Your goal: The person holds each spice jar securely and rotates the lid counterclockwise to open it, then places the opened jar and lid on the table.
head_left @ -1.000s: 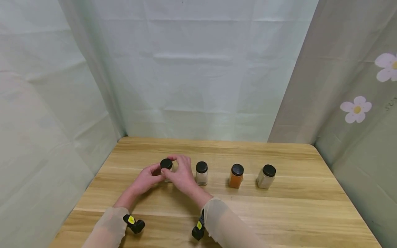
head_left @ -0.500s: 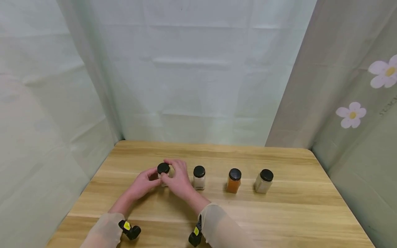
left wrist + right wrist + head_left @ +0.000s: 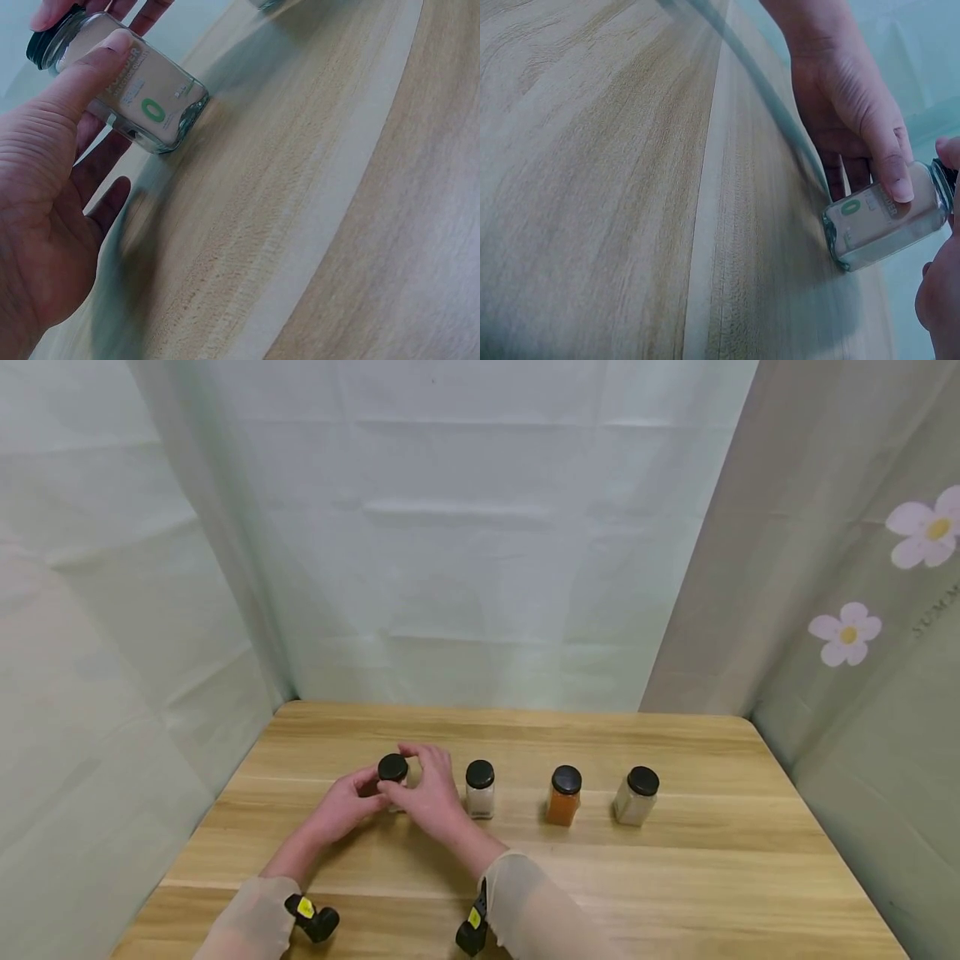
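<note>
A square glass spice jar (image 3: 392, 767) with a black lid stands at the left end of a row on the wooden table. Pale powder fills it, and its label bears a green ring, plain on the jar (image 3: 142, 94) in the left wrist view. My left hand (image 3: 351, 803) grips the jar's body, thumb across the label and fingers behind. From the right, my right hand (image 3: 433, 792) pinches the black lid between thumb and fingers. At the right wrist view's edge my right hand (image 3: 941, 292) shows only partly, at the lid of the jar (image 3: 885, 225).
To the right stand a second pale-powder jar (image 3: 480, 789), an orange-powder jar (image 3: 564, 795) and another pale jar (image 3: 637, 796), all black-lidded. Pale curtains (image 3: 465, 568) hang behind and beside the table (image 3: 675, 885). Each wrist wears a small black camera (image 3: 313, 920).
My right thumb has shifted slightly left along the lid's near side. The left hand keeps its grip on the jar. The head view has tilted a little; the other jars stand as before.
</note>
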The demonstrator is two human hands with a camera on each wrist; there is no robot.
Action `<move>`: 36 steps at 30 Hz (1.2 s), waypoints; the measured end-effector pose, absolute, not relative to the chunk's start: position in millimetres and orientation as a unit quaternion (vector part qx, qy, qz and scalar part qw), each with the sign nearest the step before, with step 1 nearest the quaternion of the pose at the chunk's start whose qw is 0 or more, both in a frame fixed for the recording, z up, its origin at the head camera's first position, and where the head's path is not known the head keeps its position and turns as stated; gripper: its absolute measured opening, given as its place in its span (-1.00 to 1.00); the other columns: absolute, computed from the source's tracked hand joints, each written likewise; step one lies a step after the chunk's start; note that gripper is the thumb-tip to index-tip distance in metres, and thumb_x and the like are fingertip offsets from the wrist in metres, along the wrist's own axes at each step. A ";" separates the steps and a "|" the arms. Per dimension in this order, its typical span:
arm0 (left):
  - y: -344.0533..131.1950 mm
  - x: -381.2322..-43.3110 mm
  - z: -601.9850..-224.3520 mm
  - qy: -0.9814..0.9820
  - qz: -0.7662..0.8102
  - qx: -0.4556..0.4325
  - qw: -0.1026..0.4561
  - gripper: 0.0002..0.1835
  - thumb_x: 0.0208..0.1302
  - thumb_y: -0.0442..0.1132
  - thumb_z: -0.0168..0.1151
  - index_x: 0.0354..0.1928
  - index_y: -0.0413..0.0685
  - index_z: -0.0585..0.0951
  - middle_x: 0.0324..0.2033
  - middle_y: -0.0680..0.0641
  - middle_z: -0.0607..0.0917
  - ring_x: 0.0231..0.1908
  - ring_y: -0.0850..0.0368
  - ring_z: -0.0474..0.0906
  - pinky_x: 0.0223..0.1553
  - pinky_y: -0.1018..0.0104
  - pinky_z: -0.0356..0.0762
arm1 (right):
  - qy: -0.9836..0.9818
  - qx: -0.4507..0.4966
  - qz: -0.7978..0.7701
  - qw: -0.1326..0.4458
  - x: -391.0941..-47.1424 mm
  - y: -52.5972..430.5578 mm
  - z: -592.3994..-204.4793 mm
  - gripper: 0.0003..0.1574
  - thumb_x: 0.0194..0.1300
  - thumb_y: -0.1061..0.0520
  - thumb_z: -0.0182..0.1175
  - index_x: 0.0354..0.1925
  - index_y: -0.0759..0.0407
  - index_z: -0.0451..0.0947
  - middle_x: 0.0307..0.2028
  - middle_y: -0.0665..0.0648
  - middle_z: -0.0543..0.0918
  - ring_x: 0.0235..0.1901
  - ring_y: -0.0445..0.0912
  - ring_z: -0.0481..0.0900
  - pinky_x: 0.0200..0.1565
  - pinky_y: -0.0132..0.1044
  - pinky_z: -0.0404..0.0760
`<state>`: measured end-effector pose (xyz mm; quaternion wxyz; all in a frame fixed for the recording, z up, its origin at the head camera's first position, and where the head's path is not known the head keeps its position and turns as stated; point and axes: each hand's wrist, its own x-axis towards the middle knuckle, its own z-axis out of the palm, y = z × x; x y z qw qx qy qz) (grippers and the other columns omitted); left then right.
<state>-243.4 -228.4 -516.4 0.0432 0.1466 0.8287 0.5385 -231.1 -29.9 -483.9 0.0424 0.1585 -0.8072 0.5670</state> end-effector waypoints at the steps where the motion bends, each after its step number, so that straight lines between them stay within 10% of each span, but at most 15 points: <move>1: -228.4 -243.4 -515.9 0.829 0.538 0.147 0.044 -0.50 0.34 -0.19 0.42 0.27 -0.17 0.60 0.19 -0.20 0.64 0.17 -0.01 0.52 0.08 0.41 0.49 | -0.806 0.157 0.569 0.042 -231.1 -30.0 -483.5 -0.23 0.22 -0.16 0.48 0.32 -0.05 0.48 0.21 -0.10 0.43 0.29 -0.17 0.25 0.29 -0.14 0.36; 36: -229.3 -243.0 -513.3 0.836 0.527 0.140 0.055 -0.50 0.36 -0.09 0.40 0.28 -0.08 0.61 0.21 -0.13 0.63 0.18 -0.03 0.50 0.16 0.26 0.45 | -0.814 0.123 0.565 0.059 -234.6 -34.2 -483.4 -0.40 0.16 -0.12 0.53 0.11 -0.07 0.55 0.04 -0.16 0.48 0.15 -0.13 0.36 0.13 -0.20 0.44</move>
